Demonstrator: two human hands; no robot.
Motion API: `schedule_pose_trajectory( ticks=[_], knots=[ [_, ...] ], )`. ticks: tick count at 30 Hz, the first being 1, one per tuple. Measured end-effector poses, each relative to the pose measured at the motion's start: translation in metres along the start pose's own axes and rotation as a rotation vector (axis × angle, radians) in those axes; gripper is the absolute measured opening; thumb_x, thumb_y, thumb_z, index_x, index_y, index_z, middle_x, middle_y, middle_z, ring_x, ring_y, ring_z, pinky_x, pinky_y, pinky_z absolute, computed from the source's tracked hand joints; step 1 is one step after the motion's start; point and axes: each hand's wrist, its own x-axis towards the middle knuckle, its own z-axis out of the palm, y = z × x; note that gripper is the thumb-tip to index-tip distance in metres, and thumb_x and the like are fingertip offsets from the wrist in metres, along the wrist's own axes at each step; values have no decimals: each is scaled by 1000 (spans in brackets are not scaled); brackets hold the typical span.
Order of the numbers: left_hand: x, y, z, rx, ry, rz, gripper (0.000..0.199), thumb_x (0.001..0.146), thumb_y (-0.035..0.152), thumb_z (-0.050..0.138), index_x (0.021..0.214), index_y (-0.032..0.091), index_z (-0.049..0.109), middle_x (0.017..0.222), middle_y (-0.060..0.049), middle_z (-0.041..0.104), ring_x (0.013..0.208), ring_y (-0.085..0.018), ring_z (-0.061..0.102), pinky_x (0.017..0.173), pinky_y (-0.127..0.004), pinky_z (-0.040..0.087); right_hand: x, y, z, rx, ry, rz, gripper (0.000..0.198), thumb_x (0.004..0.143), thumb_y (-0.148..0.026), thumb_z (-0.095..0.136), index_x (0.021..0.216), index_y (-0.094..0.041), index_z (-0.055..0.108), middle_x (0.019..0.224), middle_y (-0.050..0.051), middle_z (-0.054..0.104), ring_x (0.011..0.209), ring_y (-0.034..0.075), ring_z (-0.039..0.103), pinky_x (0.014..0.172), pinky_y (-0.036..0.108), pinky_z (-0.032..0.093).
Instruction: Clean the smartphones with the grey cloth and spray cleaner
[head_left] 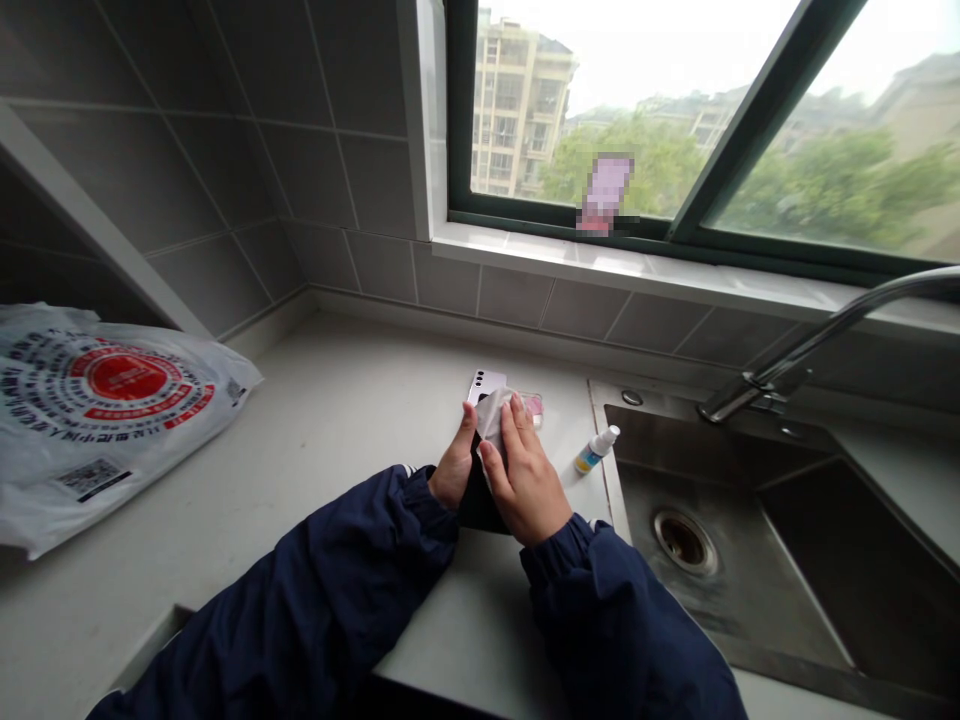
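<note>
My left hand (453,468) grips the left edge of a black flat device (480,500), possibly a phone, with the thumb up along its side. Against its upper face my right hand (525,478) presses a thin white wipe (492,412), fingers together over it. Both hands hide much of the device. Just behind them a pale lilac phone (489,380) with several camera lenses lies on the counter. Beside it is a clear phone case (535,408) with a pink patch. A small spray bottle (596,450) with a white cap stands to the right of my right hand, near the sink.
A steel sink (720,620) with a chrome faucet (840,325) lies to the right. On the left, a white plastic bag (120,400) with red print rests on the white counter (352,400). Tiled wall and a window sill (570,255) bound the back.
</note>
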Motion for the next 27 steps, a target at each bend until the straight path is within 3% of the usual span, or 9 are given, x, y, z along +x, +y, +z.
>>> schedule_pose_trajectory(
  ticks=[5,9,14,19,24,27],
  knots=[
    [-2,2,1,-39,64,-36,78,95,68,29,144,11,49,135,-18,62,136,-28,49,121,-42,26,-12,-6,-5,-86,-81,30,64,103,-45,38,155,-9,30,164,13,17,152,34,11,119,59,26],
    [-3,5,7,-10,156,18,74,96,66,30,139,11,53,122,-19,69,121,-30,62,113,-45,38,-28,-13,-9,-144,-143,-54,63,103,-42,38,155,-9,30,164,12,16,153,33,8,119,58,27],
    [-4,14,10,132,292,79,71,97,65,25,124,11,63,95,-16,74,89,-28,73,87,-43,56,-54,-25,-11,-187,-202,-149,64,101,-38,44,155,-8,29,164,13,18,152,34,10,118,56,32],
    [-1,24,2,238,413,90,79,94,70,20,116,8,64,80,-18,72,67,-28,70,61,-42,58,-74,-37,-26,-171,-304,-240,65,100,-39,48,156,-10,29,163,12,20,151,34,16,117,53,36],
    [0,30,-2,185,429,189,75,93,70,27,114,9,66,90,-18,72,77,-30,71,65,-46,59,-76,-42,-39,-149,-354,-283,64,100,-43,49,154,-12,35,162,10,24,150,34,21,117,52,37],
    [-1,30,-5,135,378,169,76,92,71,29,117,9,66,93,-18,73,82,-30,71,73,-46,58,-68,-40,-35,-147,-321,-250,66,99,-44,49,154,-11,34,160,13,27,149,35,25,116,55,38]
  ],
)
